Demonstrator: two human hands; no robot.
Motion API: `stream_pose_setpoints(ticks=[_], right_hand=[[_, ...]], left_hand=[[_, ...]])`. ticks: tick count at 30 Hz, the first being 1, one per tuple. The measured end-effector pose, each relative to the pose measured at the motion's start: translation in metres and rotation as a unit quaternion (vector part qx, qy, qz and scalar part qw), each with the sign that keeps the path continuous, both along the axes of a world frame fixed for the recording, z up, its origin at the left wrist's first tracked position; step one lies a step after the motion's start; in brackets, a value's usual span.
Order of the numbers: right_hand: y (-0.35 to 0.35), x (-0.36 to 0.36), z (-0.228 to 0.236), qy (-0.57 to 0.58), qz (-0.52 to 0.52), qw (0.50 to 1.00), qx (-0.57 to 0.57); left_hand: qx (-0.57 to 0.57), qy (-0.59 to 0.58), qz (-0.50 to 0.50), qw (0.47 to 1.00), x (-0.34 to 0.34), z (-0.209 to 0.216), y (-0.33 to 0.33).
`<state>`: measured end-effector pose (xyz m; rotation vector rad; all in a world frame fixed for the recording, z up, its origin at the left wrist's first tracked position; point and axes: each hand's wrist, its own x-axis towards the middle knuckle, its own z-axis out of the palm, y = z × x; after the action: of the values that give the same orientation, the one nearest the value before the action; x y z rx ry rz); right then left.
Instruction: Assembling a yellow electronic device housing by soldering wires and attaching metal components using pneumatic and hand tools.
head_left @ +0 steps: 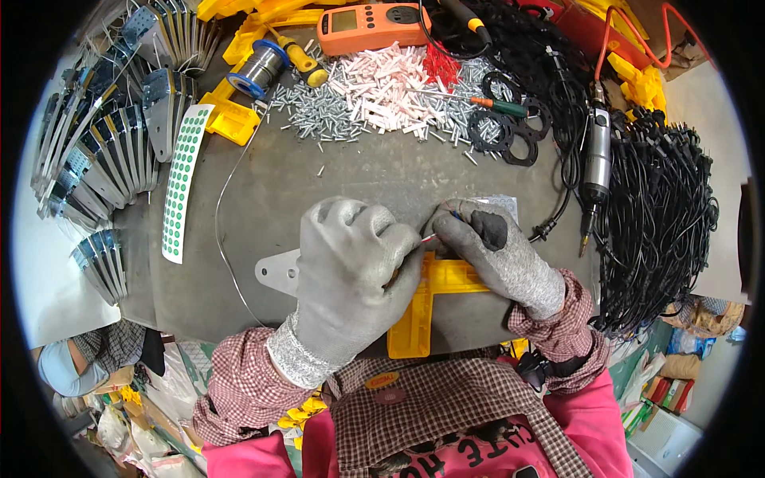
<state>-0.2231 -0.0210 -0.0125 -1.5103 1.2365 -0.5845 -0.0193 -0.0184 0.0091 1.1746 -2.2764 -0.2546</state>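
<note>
My left hand, in a grey coated glove, is closed with its fingers curled inward. Close beside it, my right hand, gloved alike, pinches with thumb and fingers. A short stretch of thin red and white wire shows between the two sets of fingertips; the gloves hide the rest of it. Beneath the hands lies a yellow plastic bracket with a ribbed arm toward the right. The rounded end of a silver metal plate with holes sticks out left of my left hand.
Piles of screws and white sleeves lie at the back, near an orange multimeter and solder spool. A sticker strip and metal plates are left. An electric screwdriver and black cables are right.
</note>
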Motion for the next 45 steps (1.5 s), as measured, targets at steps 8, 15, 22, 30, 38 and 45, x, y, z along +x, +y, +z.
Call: stream_pose_setpoints(ticks=[8,15,22,30,38,45], right_hand=[[0.009,0.002,-0.014,0.02,0.009,0.998,-0.066],[0.001,-0.002,0.002,-0.019,0.03,0.999,-0.031],[0.002,0.001,0.0,0.023,0.012,1.0,-0.002],[0.005,0.01,0.008,-0.124,-0.06,0.989,0.05],[-0.003,0.007,0.013,-0.154,-0.038,0.977,0.14],[-0.002,0.007,0.001,-0.185,-0.021,0.977,0.099]], left_hand=[[0.368,0.276,0.018,0.888,-0.001,-0.002,0.004],[0.337,0.283,0.029,0.897,0.007,-0.004,0.003],[0.356,0.266,0.027,0.895,0.005,0.005,0.007],[0.44,0.382,0.035,0.812,0.007,-0.002,0.002],[0.446,0.348,0.029,0.824,0.01,0.001,0.001],[0.436,0.349,0.072,0.826,0.008,0.007,-0.001]])
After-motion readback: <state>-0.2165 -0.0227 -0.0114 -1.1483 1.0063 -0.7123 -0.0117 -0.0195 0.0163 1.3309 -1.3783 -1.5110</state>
